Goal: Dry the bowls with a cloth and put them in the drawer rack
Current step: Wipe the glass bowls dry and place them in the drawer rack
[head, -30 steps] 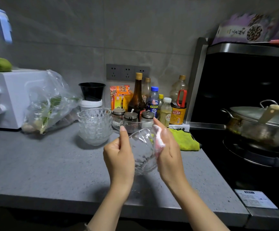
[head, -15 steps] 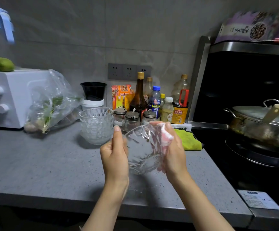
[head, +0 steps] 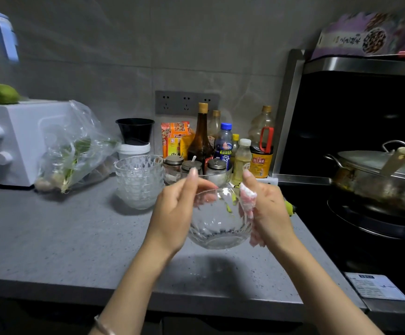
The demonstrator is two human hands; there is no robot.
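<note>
Fingers of the right hand [head: 268, 209] are mostly hidden behind the pink cloth [head: 247, 201] they press on the glass bowl [head: 218, 221]. The left hand [head: 174, 213] grips the opposite rim, above the grey counter [head: 63, 238]. More bowls [head: 138, 180] stand stacked behind. Since half a second ago, the bowl has tipped more upright.
</note>
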